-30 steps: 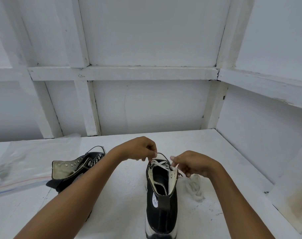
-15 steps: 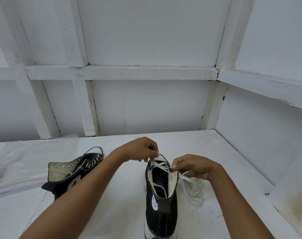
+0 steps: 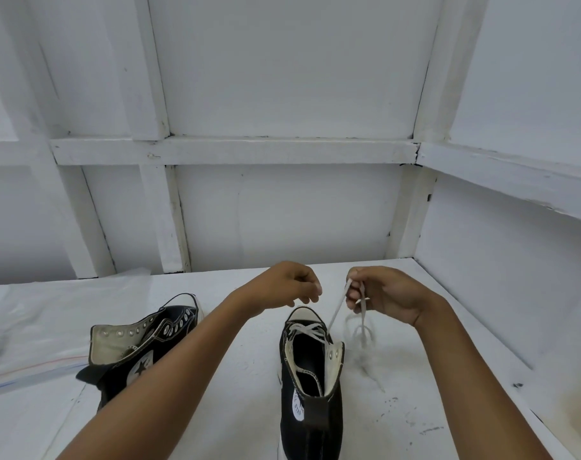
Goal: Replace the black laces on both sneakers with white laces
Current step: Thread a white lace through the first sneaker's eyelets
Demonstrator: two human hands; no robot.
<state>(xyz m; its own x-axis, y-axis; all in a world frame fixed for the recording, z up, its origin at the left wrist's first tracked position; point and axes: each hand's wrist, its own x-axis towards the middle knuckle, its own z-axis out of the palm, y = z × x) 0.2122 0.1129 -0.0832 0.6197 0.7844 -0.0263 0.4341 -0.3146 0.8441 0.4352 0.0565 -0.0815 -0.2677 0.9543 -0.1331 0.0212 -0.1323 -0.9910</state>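
Head view: your right hand (image 3: 392, 297) pinches the white lace (image 3: 337, 305) between thumb and fingertips and holds it raised above the toe of the upright sneaker (image 3: 310, 393). One strand runs taut down to an eyelet on that shoe's right side, and the slack hangs in a loop to the table (image 3: 242, 393) just right of the shoe. Your left hand (image 3: 282, 287) hovers beside it with its fingers curled; no lace shows in them, so you cannot tell if it pinches anything. White lace crosses only the eyelets nearest the toe, and the upper ones are bare. The second sneaker (image 3: 143, 343) lies on its side to the left with empty eyelets, so judge the task well short of half done. Risks: a hard upward pull could tip the tall shoe, since neither hand steadies it. The hanging loop could knot or catch as you draw it through. A twisted strand would sit badly across the tongue, and a loose pinch could drop the tip. Room: the side wall (image 3: 514, 293) is near your right forearm, so pull up or toward the back wall (image 3: 282, 210), not outward. Bare table lies between the two shoes. A plastic bag (image 3: 33, 327) covers the far left.
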